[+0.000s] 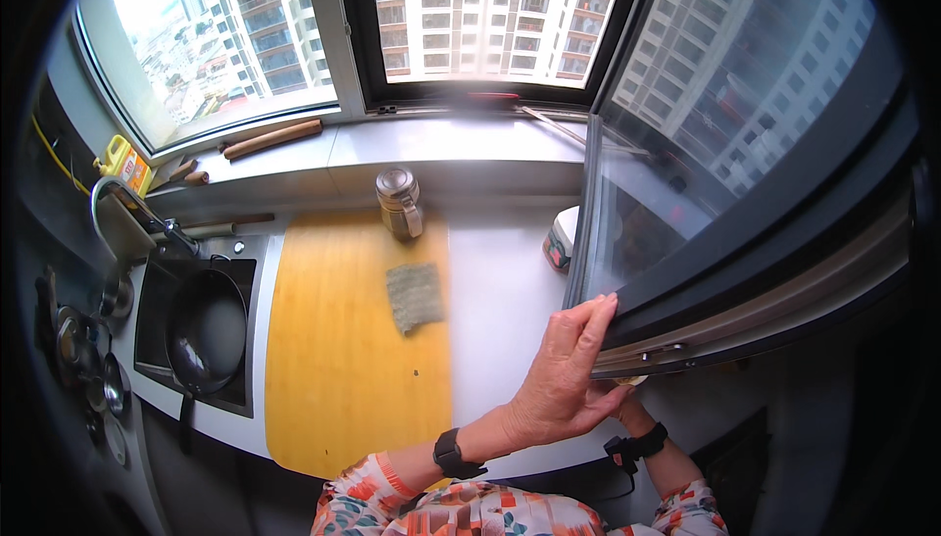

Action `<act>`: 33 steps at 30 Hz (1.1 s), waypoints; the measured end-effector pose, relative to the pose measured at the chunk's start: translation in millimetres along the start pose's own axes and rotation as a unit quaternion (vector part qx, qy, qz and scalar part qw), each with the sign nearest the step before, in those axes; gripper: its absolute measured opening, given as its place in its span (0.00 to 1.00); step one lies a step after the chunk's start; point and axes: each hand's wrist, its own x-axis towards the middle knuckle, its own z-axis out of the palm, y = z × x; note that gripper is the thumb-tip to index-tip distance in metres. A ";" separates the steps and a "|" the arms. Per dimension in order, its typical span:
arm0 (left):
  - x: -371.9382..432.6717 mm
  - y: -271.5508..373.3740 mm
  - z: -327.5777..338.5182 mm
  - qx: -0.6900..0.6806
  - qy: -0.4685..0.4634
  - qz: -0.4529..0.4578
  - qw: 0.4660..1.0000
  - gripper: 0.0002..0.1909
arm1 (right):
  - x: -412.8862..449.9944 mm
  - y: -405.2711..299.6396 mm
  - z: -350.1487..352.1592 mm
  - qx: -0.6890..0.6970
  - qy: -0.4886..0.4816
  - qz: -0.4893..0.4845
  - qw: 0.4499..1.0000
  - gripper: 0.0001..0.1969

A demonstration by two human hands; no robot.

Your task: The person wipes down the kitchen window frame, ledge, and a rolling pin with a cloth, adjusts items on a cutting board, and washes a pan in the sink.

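An opened window sash (684, 286) with a dark frame swings inward over the right part of the counter. My left hand (562, 374) grips its lower near corner, fingers over the frame's edge and thumb below it. Under that corner, my right hand (628, 407) is mostly hidden by the sash and my left hand. A small yellowish thing (631, 380) shows by the right hand, too covered to name; whether it is held I cannot tell. Both wrists wear black straps.
A yellow board (353, 389) on the white counter bears a grey-green cloth (415, 297) and a lidded metal jug (399, 201). A wok (207, 330) sits in the sink (246, 396) at left. A white container (562, 238) stands behind the sash. A wooden rolling pin (272, 139) lies on the sill.
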 end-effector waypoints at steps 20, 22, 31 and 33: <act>-9.9 -17.2 25.1 -0.094 -0.121 0.052 0.987 0.40 | 6.3 -58.5 76.1 0.082 -0.054 -0.070 0.993 0.23; -26.8 -21.4 15.1 -0.103 -0.126 0.032 0.986 0.39 | 10.6 -44.9 73.0 -0.017 0.008 -0.165 0.986 0.23; -164.2 -102.9 -135.0 0.050 -0.046 -0.213 0.975 0.25 | 63.2 0.5 96.6 -0.336 0.237 -0.097 0.906 0.23; -187.9 -109.2 -169.5 0.084 -0.033 -0.254 0.963 0.23 | 64.6 -34.8 108.0 -0.388 0.287 -0.138 0.865 0.25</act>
